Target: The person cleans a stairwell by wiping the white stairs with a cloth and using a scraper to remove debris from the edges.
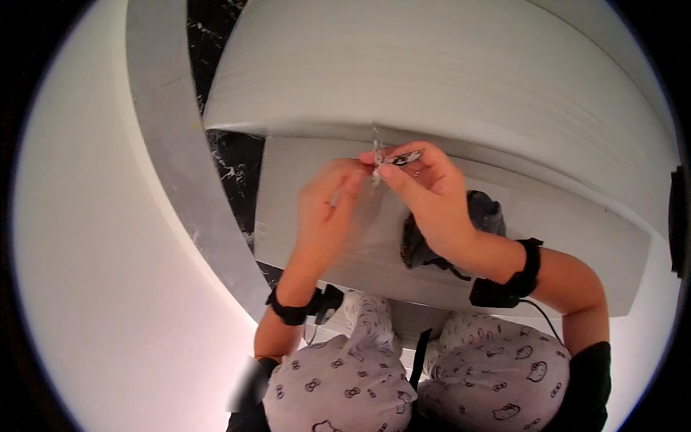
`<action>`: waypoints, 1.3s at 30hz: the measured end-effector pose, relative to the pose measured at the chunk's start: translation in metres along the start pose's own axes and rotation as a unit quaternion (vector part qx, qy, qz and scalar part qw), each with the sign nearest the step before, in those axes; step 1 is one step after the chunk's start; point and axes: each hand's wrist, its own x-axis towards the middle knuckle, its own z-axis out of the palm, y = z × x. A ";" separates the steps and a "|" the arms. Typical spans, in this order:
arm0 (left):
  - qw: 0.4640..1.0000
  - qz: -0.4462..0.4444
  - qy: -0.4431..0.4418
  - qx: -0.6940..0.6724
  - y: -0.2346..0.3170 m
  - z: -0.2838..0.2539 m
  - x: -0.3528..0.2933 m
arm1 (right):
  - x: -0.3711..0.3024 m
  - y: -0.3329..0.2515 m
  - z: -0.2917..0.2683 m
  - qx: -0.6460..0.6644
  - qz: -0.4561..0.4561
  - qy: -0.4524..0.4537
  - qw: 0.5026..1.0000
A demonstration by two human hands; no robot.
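Observation:
My right hand (439, 187) pinches a small, slim black-and-white patterned piece (404, 159) between thumb and fingers. A thin, clear or whitish strip (376, 144) stands up beside it at the fingertips; its kind is too blurred to tell. My left hand (332, 198) is close against the strip from the left, slightly smeared by motion. Its fingers are curled together, and whatever they pinch is hidden. Below my right hand a dark grey soft pouch (486, 209) with a strap lies on the pale low surface, partly covered by my wrist.
The pale low surface (576, 245) stretches in front of my knees, with a larger light panel (432, 72) rising behind it. Black marbled flooring (237, 165) and a grey curved strip (173, 122) run along the left, beside a white wall (79, 216). Black bands with small devices circle both wrists.

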 end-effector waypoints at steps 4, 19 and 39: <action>1.000 0.011 -0.009 0.018 0.014 -0.012 0.003 | -0.007 0.007 -0.004 0.078 0.001 -0.009 0.997; 0.948 -0.073 -0.221 -0.218 0.008 0.048 -0.025 | -0.034 -0.024 -0.040 0.075 0.044 -0.019 0.996; 0.983 -0.014 -0.125 -0.136 0.020 0.028 -0.018 | 0.015 -0.113 -0.024 -0.744 -0.324 -0.256 0.525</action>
